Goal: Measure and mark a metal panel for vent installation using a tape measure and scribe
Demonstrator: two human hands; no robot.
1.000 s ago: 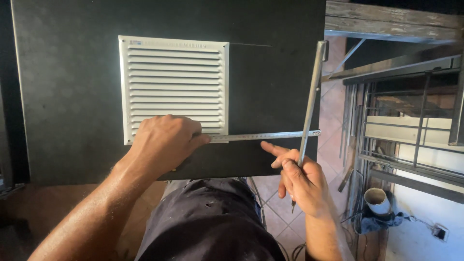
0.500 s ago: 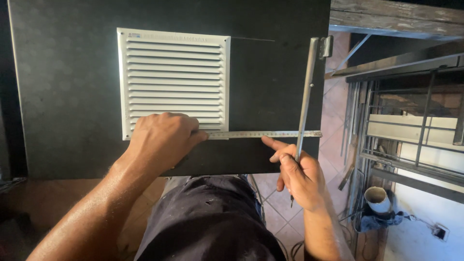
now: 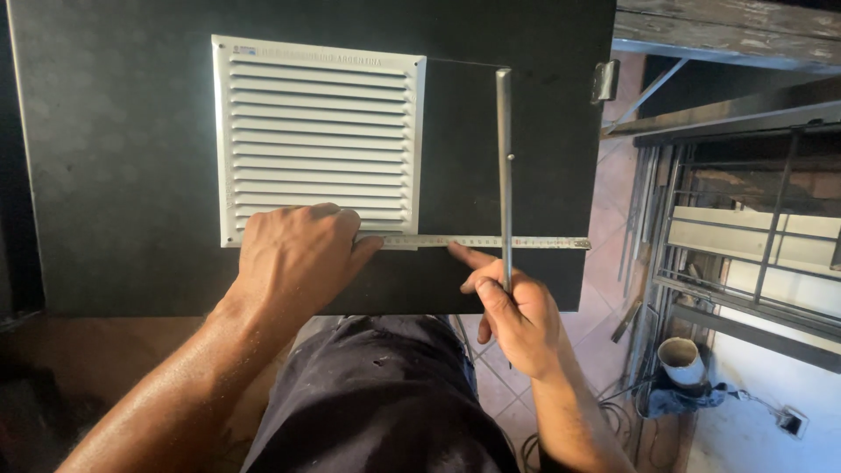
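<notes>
A white louvred vent grille (image 3: 320, 136) lies on a dark metal panel (image 3: 114, 175). My left hand (image 3: 298, 258) presses down on the grille's lower right corner and on the end of a steel ruler (image 3: 517, 242) that runs to the panel's right edge. My right hand (image 3: 512, 311) grips a thin grey metal rod (image 3: 504, 166), which stands upright across the ruler. Its index finger points at the ruler just left of the rod.
A hinge (image 3: 604, 81) sits on the panel's right edge. To the right stand metal frames and grates (image 3: 745, 219) on a tiled floor, with a white cup (image 3: 681, 359) and cables below. A weathered wooden plank (image 3: 727, 35) lies at the top right.
My right hand has carried the rod left, from the panel's right edge to near the grille, and stood it straighter. My left hand stays on the ruler. The view has shifted slightly.
</notes>
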